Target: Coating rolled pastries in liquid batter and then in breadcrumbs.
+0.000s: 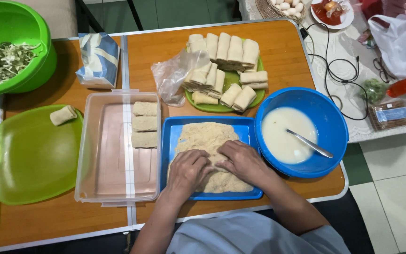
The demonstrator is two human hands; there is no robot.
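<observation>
— From the head camera, what do we see our hands doing?
— Our left hand (187, 170) and right hand (241, 160) press palm-down into coarse breadcrumbs (203, 136) heaped in the flat blue tray (172, 129); whether the curled fingers grasp a roll beneath, we cannot tell.
— And nearby?
— Three crumbed rolls (144, 123) lie in the clear plastic box (113, 188); a spoon (309, 143) rests in the batter in the round blue bowl (334, 127).

wooden bench (283, 51) | carrying: blue tray (172, 129), blue bowl (332, 120), green plate (29, 155), clear box (118, 188), green bowl (19, 28), green dish (233, 82) of rolls, folded pouch (98, 59), plastic bag (175, 75)
</observation>
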